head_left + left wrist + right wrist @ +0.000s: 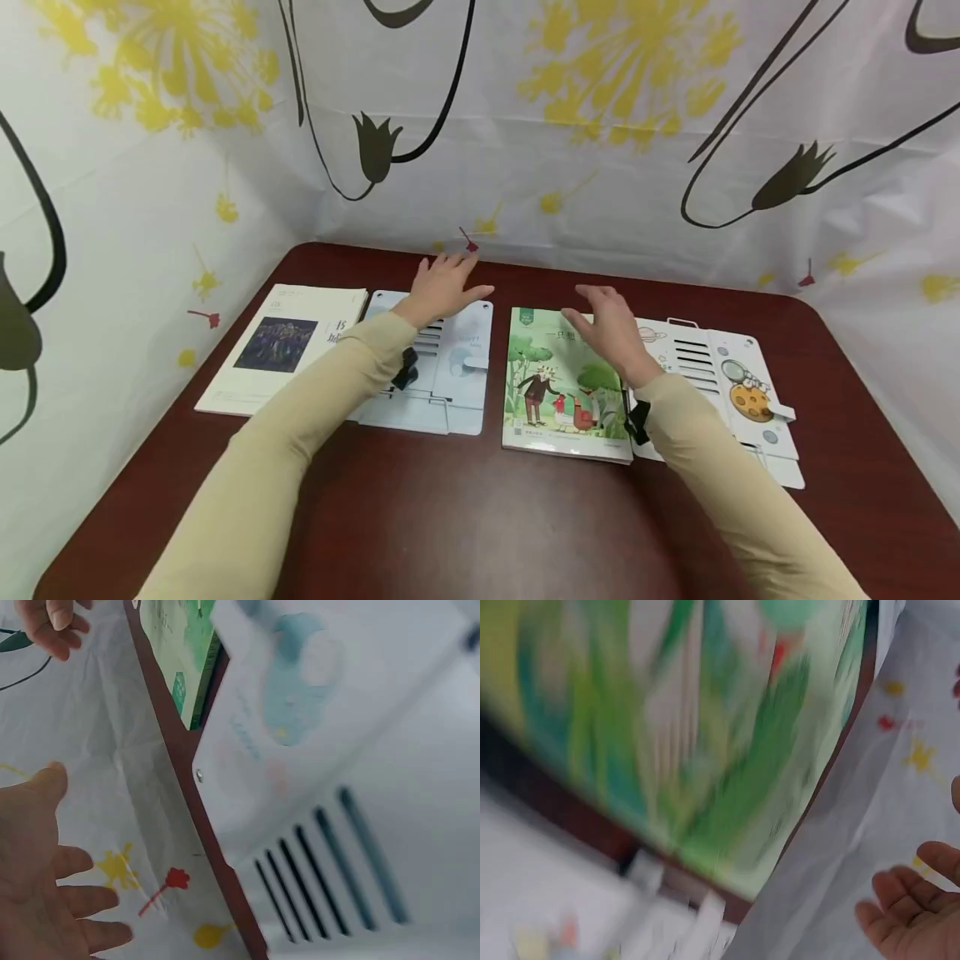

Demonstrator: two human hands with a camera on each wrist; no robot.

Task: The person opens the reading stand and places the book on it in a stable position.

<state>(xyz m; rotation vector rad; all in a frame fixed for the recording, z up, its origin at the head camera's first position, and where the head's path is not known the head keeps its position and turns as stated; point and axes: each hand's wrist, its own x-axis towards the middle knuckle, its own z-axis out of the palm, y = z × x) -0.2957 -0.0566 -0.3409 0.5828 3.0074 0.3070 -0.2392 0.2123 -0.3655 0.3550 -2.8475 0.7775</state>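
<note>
Two hands [441, 292] [613, 335], both wide; two slotted boards [463, 392] [716, 379], two book covers [281, 350] [562, 387], one table [465, 525].

Head view: soft, even light, with a pale glare on the surface [480, 533]. Left wrist view: dimmer and greyish, the board [420, 787] partly blurred. Right wrist view: book [727, 750] strongly blurred, cloth [840, 847] sharper.

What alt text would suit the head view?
A left hand and right hand, both empty, are held over a reddish-brown table. On it, left to right: white book, bluish board, green book, white board. Flower-patterned cloth behind.
</note>
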